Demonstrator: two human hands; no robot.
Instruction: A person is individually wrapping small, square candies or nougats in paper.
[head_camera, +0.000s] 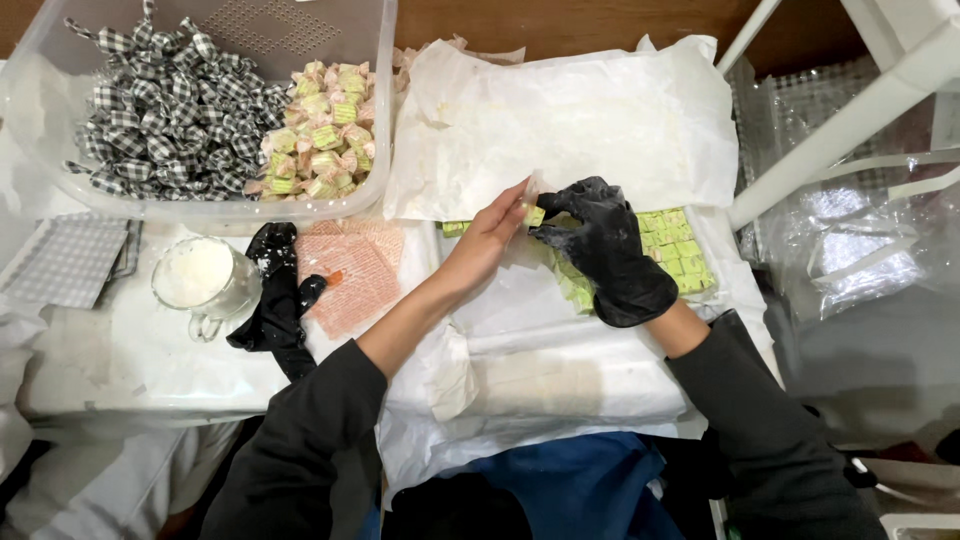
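In the middle of the frame, the bare left hand (490, 238) and the right hand in a black glove (600, 245) meet over one small pale green candy cube (536, 215). Both hands are closed to a pinch around this cube and a thin clear wrapper, so the fingers can fold the film tightly. Just right of the hands lies a block of the same pale green cubes (672, 250) on white waxed paper (560, 120), probably to stop sticking.

In the upper left of the frame a clear plastic tub (385, 60) keeps the black-and-white checked wrapped candies (170, 105) apart from the pink-and-green wrapped candies (325, 135). Below it on the desk are a glass mug of white powder (200, 278), a spare black glove (275, 300) and a stack of pale pink paper squares (355, 275), all near the left hand.
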